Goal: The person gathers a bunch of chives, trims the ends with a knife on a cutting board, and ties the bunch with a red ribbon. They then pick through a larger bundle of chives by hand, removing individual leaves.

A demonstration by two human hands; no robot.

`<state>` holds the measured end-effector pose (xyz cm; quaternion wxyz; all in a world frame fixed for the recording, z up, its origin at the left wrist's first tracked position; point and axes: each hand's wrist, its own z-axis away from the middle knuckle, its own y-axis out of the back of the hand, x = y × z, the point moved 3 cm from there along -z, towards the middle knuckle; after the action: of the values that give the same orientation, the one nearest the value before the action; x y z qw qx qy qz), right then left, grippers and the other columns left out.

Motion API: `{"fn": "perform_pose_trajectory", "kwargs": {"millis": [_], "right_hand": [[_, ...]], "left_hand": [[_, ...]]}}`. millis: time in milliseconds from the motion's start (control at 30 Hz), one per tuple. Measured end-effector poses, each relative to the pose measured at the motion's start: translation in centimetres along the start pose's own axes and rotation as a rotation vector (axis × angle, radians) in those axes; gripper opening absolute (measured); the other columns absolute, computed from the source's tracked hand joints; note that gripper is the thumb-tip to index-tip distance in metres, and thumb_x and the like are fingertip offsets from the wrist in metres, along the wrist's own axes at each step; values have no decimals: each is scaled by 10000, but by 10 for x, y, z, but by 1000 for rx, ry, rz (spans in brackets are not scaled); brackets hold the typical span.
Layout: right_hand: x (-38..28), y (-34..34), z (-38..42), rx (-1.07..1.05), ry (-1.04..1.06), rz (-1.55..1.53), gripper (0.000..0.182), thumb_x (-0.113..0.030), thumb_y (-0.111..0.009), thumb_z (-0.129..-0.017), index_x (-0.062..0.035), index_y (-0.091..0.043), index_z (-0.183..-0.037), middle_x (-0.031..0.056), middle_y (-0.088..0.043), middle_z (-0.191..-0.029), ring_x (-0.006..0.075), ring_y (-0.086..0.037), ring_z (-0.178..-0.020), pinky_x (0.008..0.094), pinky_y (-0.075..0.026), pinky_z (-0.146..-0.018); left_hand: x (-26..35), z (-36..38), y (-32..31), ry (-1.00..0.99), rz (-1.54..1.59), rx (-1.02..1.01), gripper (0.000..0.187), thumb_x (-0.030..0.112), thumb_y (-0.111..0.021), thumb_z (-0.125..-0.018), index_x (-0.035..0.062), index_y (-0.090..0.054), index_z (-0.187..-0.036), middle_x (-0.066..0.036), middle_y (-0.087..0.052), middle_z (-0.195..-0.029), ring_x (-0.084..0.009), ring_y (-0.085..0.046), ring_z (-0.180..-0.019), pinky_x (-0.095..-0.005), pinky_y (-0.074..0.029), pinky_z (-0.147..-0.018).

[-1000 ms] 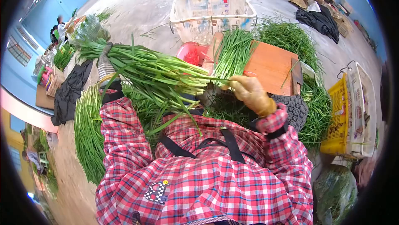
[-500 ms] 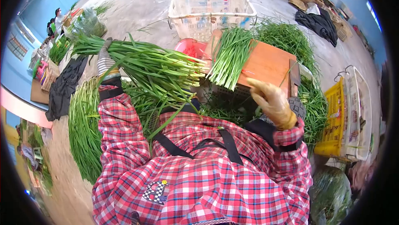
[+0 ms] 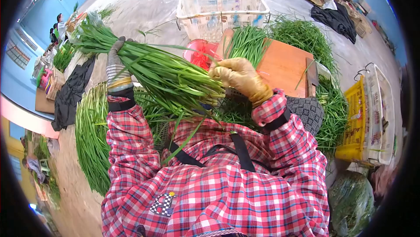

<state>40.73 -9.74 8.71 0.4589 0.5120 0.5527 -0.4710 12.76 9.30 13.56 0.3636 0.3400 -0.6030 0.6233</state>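
A large bunch of garlic chives [image 3: 166,73] is held across my front, leaves to the left and pale stem ends to the right. My left hand [image 3: 117,57], in a grey ribbed glove, is closed around the leafy part. At the stem ends, my right hand [image 3: 240,78] in a yellowish rubber glove has its fingers bent together, pinching at the stems. Behind it, a smaller bundle of chives [image 3: 249,42] lies on a wooden board [image 3: 286,66]. A pink bowl [image 3: 192,53] with red ties [image 3: 202,57] sits just beyond the held bunch.
A white plastic crate [image 3: 223,20] stands ahead on the floor. Loose chives [image 3: 302,40] are heaped behind the board, with another pile [image 3: 92,141] at my left. Yellow [image 3: 350,121] and white crates [image 3: 378,119] stand on the right. People [image 3: 61,27] are far off at the left.
My right hand has moved left from beside the board to the stem ends, and its fingers have closed. My left hand still holds the bunch, which now slants more downward to the right.
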Motion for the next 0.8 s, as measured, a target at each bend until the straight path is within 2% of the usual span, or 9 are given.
{"fn": "perform_pose_trajectory", "kwargs": {"millis": [133, 233, 367, 467, 567, 600, 700, 733, 800], "right_hand": [[-30, 18, 31, -116, -91, -4, 275, -228, -533, -931, 4, -661, -858, 7, -610, -697, 51, -524, -592, 207, -426, -539], [-29, 41, 72, -136, -109, 192, 280, -237, -545, -924, 12, -659, -865, 26, -631, -715, 70, -563, -623, 212, -447, -563], [11, 94, 144, -38, -476, 247, 230, -207, -595, -874, 7, -666, -922, 71, -634, -696, 140, -599, -623, 260, -488, -600], [34, 104, 172, 8, -390, 1293, 404, -194, -642, -805, -52, -586, -1179, 184, -610, -686, 252, -612, -607, 342, -491, -603], [-1, 46, 120, 83, -316, 691, 440, -230, -643, -826, -88, -561, -1234, 164, -632, -672, 284, -634, -605, 364, -482, -562], [5, 27, 104, 119, -191, 708, 450, -305, -643, -834, -80, -564, -1216, 171, -627, -670, 312, -635, -629, 397, -484, -573], [26, -13, 51, 125, -160, 1023, 557, -440, -629, -813, -137, -503, -1263, 163, -659, -782, 342, -645, -747, 452, -494, -656], [19, -20, 38, 124, -190, 922, 566, -452, -629, -808, -115, -507, -1246, 162, -656, -771, 339, -646, -742, 452, -491, -644], [41, -28, 20, 275, 67, 590, 325, -321, -624, -846, -53, -616, -1031, 151, -651, -755, 296, -644, -696, 413, -490, -629]], "left_hand": [[-9, -13, 22, 24, 13, 81, 151, 106, -636, -814, 32, -614, -944, -115, -663, -856, -252, -643, -784, -394, -540, -770], [-9, -14, 43, 4, 24, 120, 206, 143, -657, -802, 16, -560, -932, -136, -643, -833, -288, -626, -735, -434, -539, -709], [-10, -30, 78, 38, 111, 257, 181, 136, -659, -794, 13, -594, -910, -122, -645, -855, -299, -624, -746, -451, -537, -720], [-5, -31, 84, 1, 102, 229, 220, 118, -653, -796, 11, -575, -971, -127, -645, -892, -309, -627, -765, -476, -539, -727], [-8, -35, 72, 39, 140, 255, 221, 128, -657, -808, 7, -576, -974, -126, -649, -892, -312, -630, -762, -479, -542, -729], [-9, -31, 65, 21, 121, 238, 219, 131, -657, -811, 9, -577, -974, -125, -649, -893, -311, -631, -767, -472, -544, -729], [-8, -16, 50, -29, 80, 160, 233, 138, -657, -816, 10, -579, -994, -125, -652, -904, -303, -635, -778, -460, -547, -740], [-9, -14, 48, -21, 75, 182, 214, 137, -650, -820, 8, -592, -981, -128, -658, -903, -294, -640, -784, -441, -549, -745], [-8, -2, 41, -46, 48, 199, 187, 139, -640, -827, 6, -607, -954, -127, -667, -876, -287, -646, -765, -424, -551, -741]]}}
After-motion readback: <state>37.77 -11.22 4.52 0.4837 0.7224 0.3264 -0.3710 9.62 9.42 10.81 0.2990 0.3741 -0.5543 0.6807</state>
